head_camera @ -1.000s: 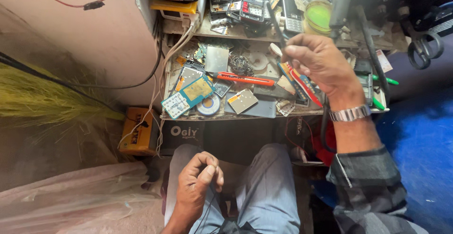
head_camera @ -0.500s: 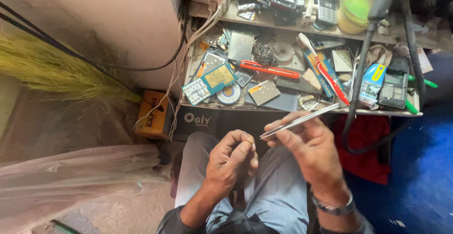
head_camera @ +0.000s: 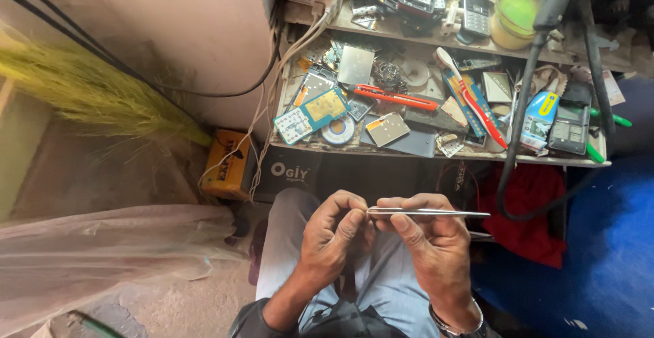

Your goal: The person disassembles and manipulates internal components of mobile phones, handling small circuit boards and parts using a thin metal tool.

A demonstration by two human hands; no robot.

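My right hand [head_camera: 432, 242] holds thin metal tweezers [head_camera: 436, 212] level over my lap, their tips pointing left toward my left hand [head_camera: 334, 236]. My left hand's fingers are pinched together around something too small to make out, touching the tweezer tips. Both hands hover above my knees in grey-blue trousers [head_camera: 381, 290], in front of the workbench [head_camera: 436, 155].
The workbench is crowded with circuit boards [head_camera: 312, 114], an orange-handled cutter [head_camera: 395, 97], a toothbrush [head_camera: 470, 96], phones and a green jar [head_camera: 516, 16]. A black hose [head_camera: 521, 106] hangs at right. A yellow broom [head_camera: 102, 96], a yellow box [head_camera: 228, 164] and plastic sheeting [head_camera: 102, 249] lie at left.
My right hand came down from the bench with the tweezers and met my left hand over my lap; the tweezers went from slanted to level.
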